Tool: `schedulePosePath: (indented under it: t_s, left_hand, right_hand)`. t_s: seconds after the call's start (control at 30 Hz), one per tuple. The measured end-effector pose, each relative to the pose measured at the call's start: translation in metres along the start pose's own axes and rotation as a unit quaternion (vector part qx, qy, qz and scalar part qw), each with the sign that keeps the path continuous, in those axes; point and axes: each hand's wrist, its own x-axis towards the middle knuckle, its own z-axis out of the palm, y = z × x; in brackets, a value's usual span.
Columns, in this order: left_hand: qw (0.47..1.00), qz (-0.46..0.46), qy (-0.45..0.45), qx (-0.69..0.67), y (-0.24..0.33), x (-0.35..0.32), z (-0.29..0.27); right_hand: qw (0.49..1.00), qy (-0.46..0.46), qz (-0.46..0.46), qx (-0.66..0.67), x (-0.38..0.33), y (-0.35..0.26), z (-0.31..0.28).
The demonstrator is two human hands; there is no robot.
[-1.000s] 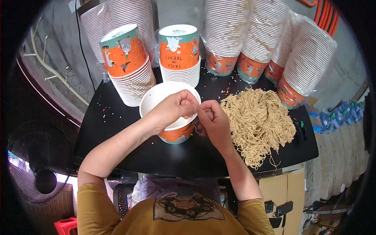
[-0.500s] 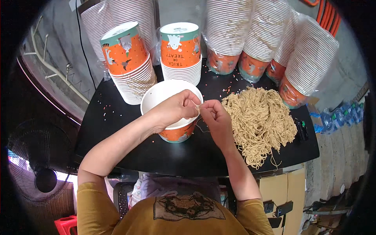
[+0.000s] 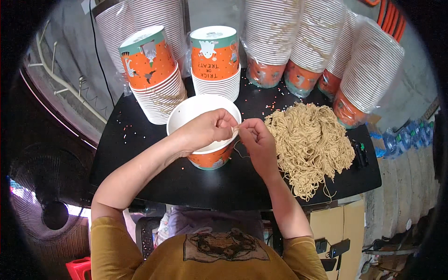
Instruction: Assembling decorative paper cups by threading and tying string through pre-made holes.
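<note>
A paper bucket (image 3: 211, 160), white inside with an orange printed outside, stands upright before me on the black table. My left hand (image 3: 215, 126) reaches over its opening, thumb and fingertips pinched at the right side of the rim. Close against it, my right hand (image 3: 257, 136) pinches too. Between the fingertips runs a thin tan cord (image 3: 237, 143), with a loose end curving down beside the bucket; the fingers hide much of it. Just right of my right hand lies a large heap of tan cord (image 3: 311, 144).
Upside-down bucket stacks (image 3: 215, 56) stand behind the open one. Plastic-wrapped bucket stacks (image 3: 270, 42) line the table's back edge. Small pale bits are scattered on the black table (image 3: 140, 172). A dark tool (image 3: 360, 154) lies at the right edge; a fan (image 3: 55, 214) stands at left.
Both hands stay pinched together at the bucket's rim, with only slight finger movement. The bucket and cord heap look the same.
</note>
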Motion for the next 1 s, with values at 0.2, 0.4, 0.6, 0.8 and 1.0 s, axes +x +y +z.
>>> schedulePosePath:
  t_s: [0.2, 0.4, 0.6, 0.8, 1.0]
  left_hand:
    - [1.0, -0.008, -0.01, 0.001, 0.004, -0.003, 0.0]
    - [1.0, -0.005, -0.016, 0.02, 0.004, -0.003, -0.002]
    - [1.0, 0.011, 0.005, -0.027, 0.004, -0.001, 0.0]
    - [0.998, 0.0, 0.046, -0.052, 0.011, -0.002, 0.007]
    - [0.998, -0.014, 0.048, -0.029, 0.016, -0.005, 0.015]
  right_hand:
    - [1.0, -0.002, 0.003, -0.006, 0.0, -0.002, 0.0]
    - [1.0, -0.013, 0.005, 0.013, -0.001, -0.004, 0.001]
    - [1.0, -0.002, 0.004, -0.014, 0.0, -0.002, 0.001]
    - [1.0, -0.004, 0.008, -0.018, 0.001, -0.002, 0.001]
    - [1.0, 0.004, -0.001, -0.012, 0.0, -0.001, 0.002]
